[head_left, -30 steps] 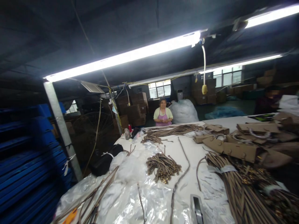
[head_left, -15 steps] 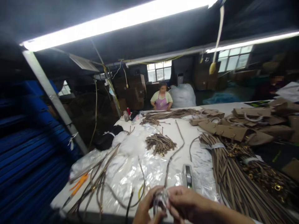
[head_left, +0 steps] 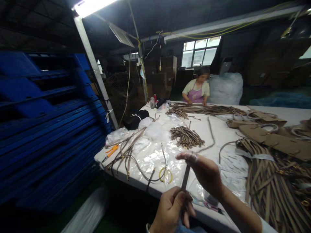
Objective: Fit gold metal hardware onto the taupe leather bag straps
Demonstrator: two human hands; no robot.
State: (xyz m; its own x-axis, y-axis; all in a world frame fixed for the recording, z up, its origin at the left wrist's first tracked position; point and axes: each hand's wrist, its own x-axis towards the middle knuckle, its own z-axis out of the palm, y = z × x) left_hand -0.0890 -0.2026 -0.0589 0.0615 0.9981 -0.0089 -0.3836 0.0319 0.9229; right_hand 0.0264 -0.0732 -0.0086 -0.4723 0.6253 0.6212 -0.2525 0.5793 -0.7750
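A flat brown strap (head_left: pixel 186 178) runs straight up from my left hand (head_left: pixel 172 207) to my right hand (head_left: pixel 206 171), above the table's front edge. My left hand is closed around its lower part, thumb on top. My right hand's fingers lie together, pointing left, with the strap passing at their underside; its thumb is hidden. A clear, shiny band (head_left: pixel 191 157) wraps the right fingers. Beyond that hand, a length of strap (head_left: pixel 211 132) lies on the table. A yellow ring (head_left: pixel 165 175) sits left of my hands.
Orange-handled pliers (head_left: pixel 112 150) and loose straps lie at left. A small strap bundle (head_left: pixel 186 136) is mid-table; a large bundle (head_left: pixel 269 181) and brown bags (head_left: pixel 264 136) fill the right. A person in a pink apron (head_left: pixel 196 94) stands opposite. Blue pallets (head_left: pixel 53 145) are stacked left.
The view has swung left and down. My hands, earlier together at a clear, shiny loop, are now apart along the strap, the right one higher and farther out. The co-worker's head has turned.
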